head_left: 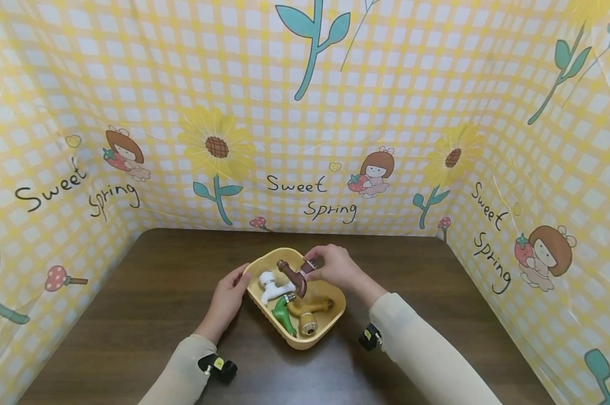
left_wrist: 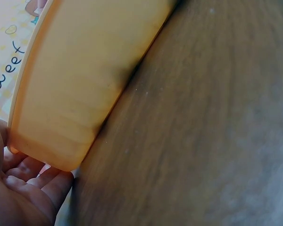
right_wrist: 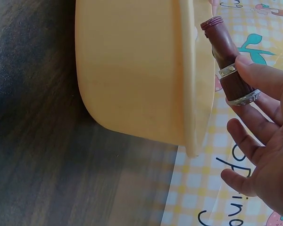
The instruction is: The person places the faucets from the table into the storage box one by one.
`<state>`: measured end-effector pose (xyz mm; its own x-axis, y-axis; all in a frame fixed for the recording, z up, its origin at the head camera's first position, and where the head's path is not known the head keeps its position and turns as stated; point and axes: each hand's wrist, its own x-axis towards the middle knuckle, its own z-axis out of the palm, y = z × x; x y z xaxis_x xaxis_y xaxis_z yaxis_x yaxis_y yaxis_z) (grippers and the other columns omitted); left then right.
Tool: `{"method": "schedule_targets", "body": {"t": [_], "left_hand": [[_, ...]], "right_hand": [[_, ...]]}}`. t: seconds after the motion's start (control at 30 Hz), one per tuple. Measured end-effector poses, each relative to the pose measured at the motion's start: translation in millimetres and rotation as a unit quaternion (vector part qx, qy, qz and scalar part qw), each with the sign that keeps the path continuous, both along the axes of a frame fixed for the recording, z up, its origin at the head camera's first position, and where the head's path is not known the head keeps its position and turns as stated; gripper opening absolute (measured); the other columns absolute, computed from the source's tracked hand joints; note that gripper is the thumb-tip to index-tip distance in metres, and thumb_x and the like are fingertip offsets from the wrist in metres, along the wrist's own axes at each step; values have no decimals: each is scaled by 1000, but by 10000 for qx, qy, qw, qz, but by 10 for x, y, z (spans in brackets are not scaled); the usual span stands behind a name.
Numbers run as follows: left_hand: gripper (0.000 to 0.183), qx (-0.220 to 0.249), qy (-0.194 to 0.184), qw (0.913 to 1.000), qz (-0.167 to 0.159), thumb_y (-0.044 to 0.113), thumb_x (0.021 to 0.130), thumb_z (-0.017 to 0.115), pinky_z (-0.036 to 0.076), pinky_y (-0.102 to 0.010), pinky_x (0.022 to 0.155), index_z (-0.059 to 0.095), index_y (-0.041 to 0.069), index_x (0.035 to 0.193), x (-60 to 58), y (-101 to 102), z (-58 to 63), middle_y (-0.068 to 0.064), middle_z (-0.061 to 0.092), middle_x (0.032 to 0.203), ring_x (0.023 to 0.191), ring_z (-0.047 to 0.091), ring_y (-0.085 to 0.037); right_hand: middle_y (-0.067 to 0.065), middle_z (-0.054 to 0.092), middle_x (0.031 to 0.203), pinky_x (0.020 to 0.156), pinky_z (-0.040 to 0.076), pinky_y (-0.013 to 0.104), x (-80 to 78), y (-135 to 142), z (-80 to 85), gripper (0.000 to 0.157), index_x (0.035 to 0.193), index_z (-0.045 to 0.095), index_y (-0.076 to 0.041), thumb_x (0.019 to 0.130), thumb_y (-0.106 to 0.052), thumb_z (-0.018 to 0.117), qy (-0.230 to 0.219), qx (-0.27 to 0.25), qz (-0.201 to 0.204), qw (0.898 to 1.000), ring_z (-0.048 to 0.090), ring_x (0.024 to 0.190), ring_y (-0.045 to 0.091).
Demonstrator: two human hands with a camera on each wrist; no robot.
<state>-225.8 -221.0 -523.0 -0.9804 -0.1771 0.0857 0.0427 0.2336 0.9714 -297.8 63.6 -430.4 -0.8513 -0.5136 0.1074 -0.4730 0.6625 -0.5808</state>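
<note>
A brown faucet [head_left: 296,278] is pinched between the thumb and fingers of my right hand [head_left: 335,267], over the yellow plastic basin [head_left: 264,322]. In the right wrist view the faucet [right_wrist: 224,47] shows its threaded end and silvery bands, with the ring and little fingers held away from it. My left hand [head_left: 229,295] grips the basin's left side; the left wrist view has its thumb at the rim and fingers against the outer wall. Inside the basin lie a white faucet [head_left: 271,292], a green faucet [head_left: 282,316] and a mustard-yellow faucet [head_left: 312,308].
The basin stands on a dark wooden table [head_left: 148,315]. Yellow checked cloth [head_left: 305,140] with flowers and cartoon figures hangs at the back and both sides. Small black cameras [head_left: 369,336] are strapped at both wrists.
</note>
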Motion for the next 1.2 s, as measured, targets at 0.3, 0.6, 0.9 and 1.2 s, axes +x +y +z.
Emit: {"method": "schedule_targets", "body": {"t": [0.3, 0.6, 0.9, 1.2], "left_hand": [[45, -20, -34, 10000, -36, 24, 108, 55, 41, -28, 112, 53, 5, 149, 8, 2, 26, -14, 55, 150, 138, 49, -24], [45, -42, 14, 10000, 12, 24, 108, 55, 41, -32, 113, 53, 3, 148, 7, 8, 17, -16, 55, 149, 138, 50, -27], [46, -62, 11, 10000, -53, 24, 108, 54, 39, -40, 116, 51, 3, 149, -1, -2, 7, -16, 54, 151, 140, 48, -27], [45, 47, -49, 9999, -85, 23, 108, 54, 37, -41, 117, 52, 4, 149, -2, 1, 8, -15, 54, 151, 140, 47, -24]], "right_hand": [[-15, 73, 99, 104, 43, 47, -17, -52, -25, 39, 111, 76, -23, 76, -31, 92, 109, 209, 49, 9997, 63, 105, 15], [-12, 74, 97, 104, 43, 50, -23, -88, -51, 38, 109, 76, -24, 76, -33, 91, 164, 502, 182, 9984, 66, 104, 20], [-14, 76, 99, 102, 38, 52, -31, -124, -28, 37, 108, 76, -23, 75, -33, 91, 321, 724, 338, 9963, 68, 107, 24], [-20, 74, 93, 94, 38, 46, -19, -164, -6, 35, 104, 77, -25, 73, -33, 92, 486, 1029, 473, 9924, 63, 99, 14]]}}
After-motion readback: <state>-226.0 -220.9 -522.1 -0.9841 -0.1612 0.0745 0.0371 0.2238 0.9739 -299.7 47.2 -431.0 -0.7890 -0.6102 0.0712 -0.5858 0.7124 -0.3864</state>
